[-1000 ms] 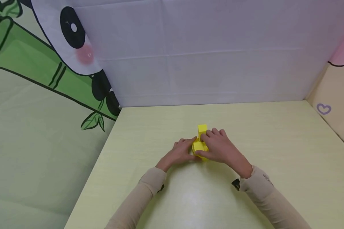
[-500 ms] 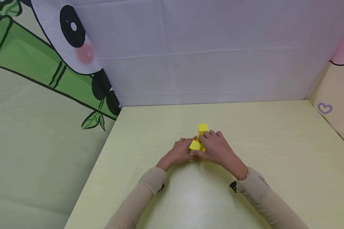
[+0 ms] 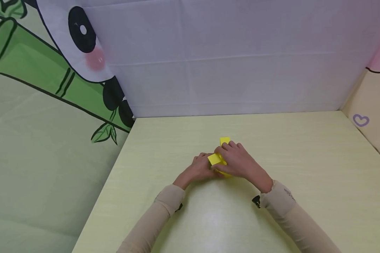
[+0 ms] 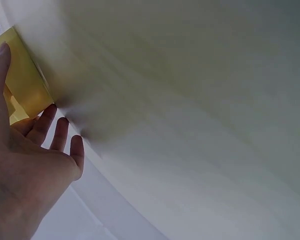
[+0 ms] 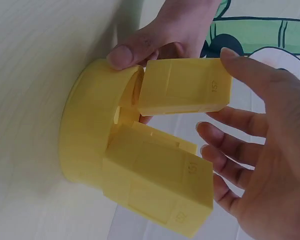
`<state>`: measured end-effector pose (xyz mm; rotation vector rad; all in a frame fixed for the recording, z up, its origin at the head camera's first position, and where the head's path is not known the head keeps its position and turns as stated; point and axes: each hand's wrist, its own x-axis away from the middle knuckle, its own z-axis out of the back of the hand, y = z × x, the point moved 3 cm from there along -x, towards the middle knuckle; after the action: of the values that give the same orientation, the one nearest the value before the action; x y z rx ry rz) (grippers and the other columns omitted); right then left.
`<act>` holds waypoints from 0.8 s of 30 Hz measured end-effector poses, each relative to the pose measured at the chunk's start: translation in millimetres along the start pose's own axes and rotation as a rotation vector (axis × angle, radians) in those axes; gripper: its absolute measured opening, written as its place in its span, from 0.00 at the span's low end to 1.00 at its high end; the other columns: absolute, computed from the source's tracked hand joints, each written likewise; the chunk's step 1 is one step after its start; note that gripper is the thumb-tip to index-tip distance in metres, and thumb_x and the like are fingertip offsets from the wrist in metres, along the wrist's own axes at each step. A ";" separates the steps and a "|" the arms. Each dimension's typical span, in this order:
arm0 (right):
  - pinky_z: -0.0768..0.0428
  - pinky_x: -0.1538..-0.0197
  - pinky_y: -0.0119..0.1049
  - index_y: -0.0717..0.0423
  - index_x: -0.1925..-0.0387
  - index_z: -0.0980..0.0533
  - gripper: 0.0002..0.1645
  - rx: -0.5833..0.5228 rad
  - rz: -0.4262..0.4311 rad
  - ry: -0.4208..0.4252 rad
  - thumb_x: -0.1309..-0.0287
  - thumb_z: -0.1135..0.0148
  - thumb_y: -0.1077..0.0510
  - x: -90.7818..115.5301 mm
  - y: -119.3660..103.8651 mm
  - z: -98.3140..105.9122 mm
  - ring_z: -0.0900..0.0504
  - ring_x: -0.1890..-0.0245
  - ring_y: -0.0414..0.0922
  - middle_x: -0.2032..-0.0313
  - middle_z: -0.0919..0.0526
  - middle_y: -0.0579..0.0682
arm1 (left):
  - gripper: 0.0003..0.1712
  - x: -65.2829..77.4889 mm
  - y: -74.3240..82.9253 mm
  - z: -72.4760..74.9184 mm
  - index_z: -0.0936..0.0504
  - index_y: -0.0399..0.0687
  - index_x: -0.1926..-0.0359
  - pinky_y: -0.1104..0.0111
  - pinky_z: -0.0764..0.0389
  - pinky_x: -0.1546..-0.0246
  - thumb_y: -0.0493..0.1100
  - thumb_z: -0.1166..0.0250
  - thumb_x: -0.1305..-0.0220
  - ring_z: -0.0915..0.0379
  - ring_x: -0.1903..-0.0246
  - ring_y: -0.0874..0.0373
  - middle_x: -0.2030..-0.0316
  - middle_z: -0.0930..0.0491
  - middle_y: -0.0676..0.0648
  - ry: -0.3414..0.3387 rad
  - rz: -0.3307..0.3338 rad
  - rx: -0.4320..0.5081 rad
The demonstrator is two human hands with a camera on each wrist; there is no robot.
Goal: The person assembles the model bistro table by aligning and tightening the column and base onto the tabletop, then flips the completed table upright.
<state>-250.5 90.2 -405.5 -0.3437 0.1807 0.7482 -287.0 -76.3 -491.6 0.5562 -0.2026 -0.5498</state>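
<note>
A yellow round base (image 5: 85, 125) stands on the table, with yellow rectangular blocks rising from its top. My left hand (image 3: 198, 168) grips the base from its left side, the thumb pressed on the wall. With thumb and fingertips my right hand (image 3: 239, 161) pinches a yellow block marked 157 (image 5: 182, 85), which leans to the left in the head view. Another numbered block (image 5: 160, 180) stands on the base beside it, and part of a further yellow block shows behind that one. In the left wrist view, the base's wall (image 4: 30, 75) lies between my thumb and fingers.
The pale wooden table (image 3: 164, 140) reaches to a light cloth wall (image 3: 228, 70) at the back. A green printed cloth (image 3: 35, 158) hangs along the left, and a cream panel (image 3: 377, 105) stands at the right.
The pinched block has tilted and shifted to the left along with my right hand. My left hand stays at the base.
</note>
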 end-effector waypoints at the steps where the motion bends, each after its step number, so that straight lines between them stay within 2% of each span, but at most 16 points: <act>1: 0.30 0.59 0.45 0.56 0.50 0.20 0.27 0.009 -0.003 0.005 0.41 0.25 0.43 -0.7 0.3 -0.6 0.29 0.61 0.49 0.61 0.22 0.50 | 0.39 0.2 0.5 0.3 0.23 0.55 0.32 0.46 0.38 0.37 0.61 0.24 0.41 0.35 0.36 0.46 0.41 0.20 0.54 0.001 -0.003 0.003; 5: 0.31 0.60 0.44 0.56 0.48 0.19 0.26 -0.003 -0.012 -0.001 0.40 0.27 0.45 -2.0 1.5 -2.2 0.30 0.61 0.49 0.60 0.22 0.49 | 0.39 0.6 1.0 0.5 0.23 0.55 0.33 0.47 0.39 0.37 0.61 0.23 0.41 0.35 0.36 0.46 0.41 0.20 0.54 -0.004 0.007 0.009; 9: 0.30 0.61 0.44 0.57 0.52 0.19 0.22 0.012 -0.025 0.014 0.38 0.29 0.46 -3.6 1.7 -3.5 0.31 0.63 0.49 0.63 0.23 0.50 | 0.36 0.3 1.0 0.5 0.21 0.56 0.37 0.48 0.38 0.37 0.62 0.23 0.42 0.35 0.36 0.47 0.44 0.19 0.53 -0.005 0.023 0.005; 17: 0.28 0.62 0.44 0.61 0.54 0.20 0.23 0.056 -0.086 0.050 0.37 0.32 0.45 -5.1 1.3 -5.6 0.30 0.64 0.50 0.64 0.23 0.52 | 0.37 0.4 1.5 0.1 0.22 0.57 0.35 0.48 0.39 0.37 0.62 0.23 0.42 0.36 0.35 0.46 0.42 0.20 0.53 -0.018 0.025 0.001; 21: 0.28 0.63 0.46 0.60 0.63 0.21 0.25 0.117 -0.135 0.080 0.37 0.31 0.41 -6.7 1.2 -6.0 0.28 0.65 0.51 0.68 0.25 0.52 | 0.35 0.8 2.0 1.1 0.21 0.56 0.38 0.48 0.38 0.36 0.63 0.24 0.42 0.36 0.35 0.46 0.46 0.19 0.53 -0.014 0.033 -0.032; 24: 0.27 0.59 0.49 0.61 0.61 0.21 0.30 0.129 -0.191 0.078 0.38 0.31 0.36 -6.9 1.8 -6.5 0.26 0.62 0.54 0.65 0.23 0.54 | 0.32 0.3 3.0 1.5 0.18 0.54 0.42 0.47 0.38 0.36 0.64 0.24 0.42 0.37 0.34 0.46 0.50 0.18 0.53 -0.012 0.030 -0.036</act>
<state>-257.0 84.7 -410.0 -0.2634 0.2651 0.5319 -285.9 -75.0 -488.7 0.5141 -0.2123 -0.5267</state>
